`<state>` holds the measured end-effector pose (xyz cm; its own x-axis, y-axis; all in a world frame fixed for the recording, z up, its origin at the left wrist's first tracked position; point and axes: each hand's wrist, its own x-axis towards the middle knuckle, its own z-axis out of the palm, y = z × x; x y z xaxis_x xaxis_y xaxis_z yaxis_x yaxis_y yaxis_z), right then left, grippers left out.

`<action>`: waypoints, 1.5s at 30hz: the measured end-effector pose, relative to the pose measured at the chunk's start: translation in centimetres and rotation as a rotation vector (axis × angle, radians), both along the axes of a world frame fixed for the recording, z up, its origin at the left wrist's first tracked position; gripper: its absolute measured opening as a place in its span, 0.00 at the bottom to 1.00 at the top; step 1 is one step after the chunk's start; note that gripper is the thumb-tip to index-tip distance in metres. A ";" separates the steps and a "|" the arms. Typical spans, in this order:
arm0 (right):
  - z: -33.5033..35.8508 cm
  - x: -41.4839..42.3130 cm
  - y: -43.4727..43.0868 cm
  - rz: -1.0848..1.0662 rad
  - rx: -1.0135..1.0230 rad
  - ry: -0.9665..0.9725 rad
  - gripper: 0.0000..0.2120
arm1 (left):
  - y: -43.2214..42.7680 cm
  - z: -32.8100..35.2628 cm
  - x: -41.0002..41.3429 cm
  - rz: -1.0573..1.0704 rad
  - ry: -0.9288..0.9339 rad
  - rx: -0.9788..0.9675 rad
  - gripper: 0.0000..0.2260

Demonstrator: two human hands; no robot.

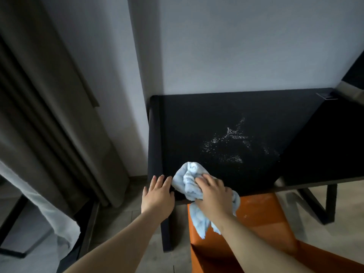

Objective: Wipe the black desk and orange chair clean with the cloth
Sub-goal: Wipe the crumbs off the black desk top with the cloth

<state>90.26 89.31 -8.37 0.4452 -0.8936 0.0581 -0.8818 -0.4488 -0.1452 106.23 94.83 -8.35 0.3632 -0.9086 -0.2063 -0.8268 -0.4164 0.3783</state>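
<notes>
Head view
Desk [197, 123]: a black top set against a pale wall, its near left corner closest to the person; dark legs show under the left corner and at the right.
Specks [230, 142]: a scatter of white droplets or crumbs on the desk top, right of centre, beyond the cloth and apart from it; which of the two cannot be told.
Cloth [189, 180]: pale blue and crumpled, bunched on the near left part of the desk top; its tail hangs over the front edge in front of the chair.
Right hand [213, 196]: lies on top of the cloth with the fingers bent over the bunched fabric, gripping it and holding it down on the desk near the front edge.
Left hand [157, 194]: flat on the near left corner of the desk, fingers straight and slightly spread, holding nothing; its fingertips are just beside the left edge of the cloth.
Chair [262, 217]: orange, below the front edge of the desk, partly under the right forearm and the hanging cloth; a few pale marks show on its surface.
Curtain [65, 107]: grey-brown folds hang at the left, reaching the floor beside the desk.
Floor [346, 223]: light tiles, seen under the desk and at the right.
</notes>
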 end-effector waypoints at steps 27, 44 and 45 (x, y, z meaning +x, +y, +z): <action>3.5 -10.2 -9.7 0.348 0.021 -0.148 0.27 | -9.4 -1.7 -10.3 0.460 -0.004 -0.003 0.25; 1.9 -0.5 -8.9 0.290 -0.074 -0.256 0.23 | -9.6 -0.7 -4.1 0.517 0.508 -0.459 0.15; 1.7 -0.4 -9.2 0.280 -0.073 -0.236 0.23 | -9.4 -0.8 -4.0 0.553 0.495 -0.463 0.19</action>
